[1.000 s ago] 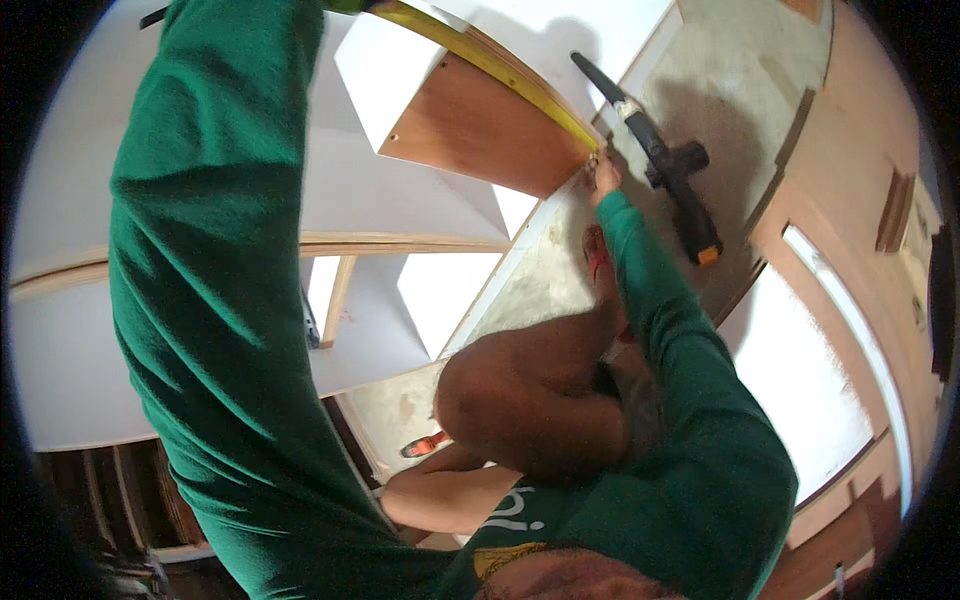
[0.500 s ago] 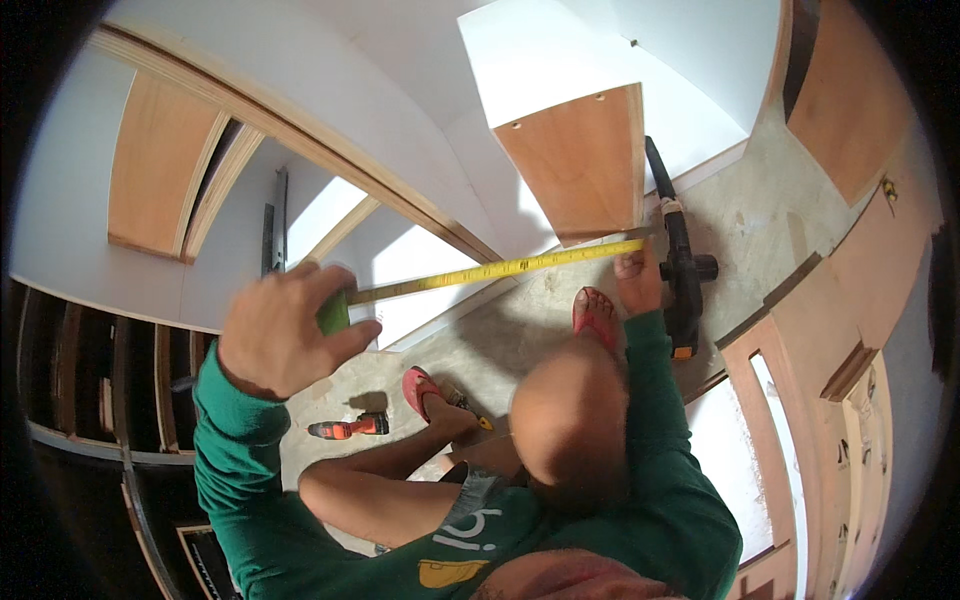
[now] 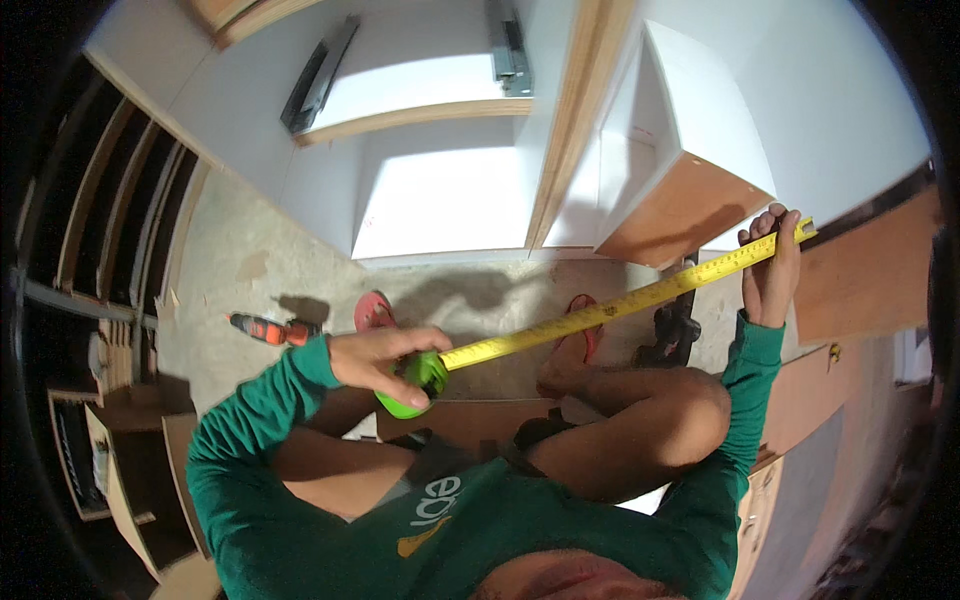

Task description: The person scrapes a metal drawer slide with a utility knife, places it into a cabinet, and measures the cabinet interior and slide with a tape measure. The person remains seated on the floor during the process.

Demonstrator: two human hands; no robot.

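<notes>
My left hand (image 3: 385,362) is wrapped round the green case of a tape measure (image 3: 425,380), held in front of my body above my bent legs. From the case a long yellow blade (image 3: 620,303) runs out to the right, rising away from me. At its far end my right hand (image 3: 772,265) grips the blade between thumb and fingers, just short of the metal hook. Beyond the right hand stands a white cabinet box (image 3: 725,115) with an orange-brown wood face (image 3: 690,205).
A white cabinet with metal drawer runners (image 3: 510,60) stands ahead. On the concrete floor (image 3: 240,240) lie an orange-and-black cordless drill (image 3: 272,329) at left and a black power tool (image 3: 672,330) at right. Dark slatted racks (image 3: 110,200) line the left side; wood panels (image 3: 860,270) lie at right.
My view has turned. The tape has come back from the cabinet toward my body, its blade now sloping up to the right. My right hand has moved outward; both hands still hold the tape.
</notes>
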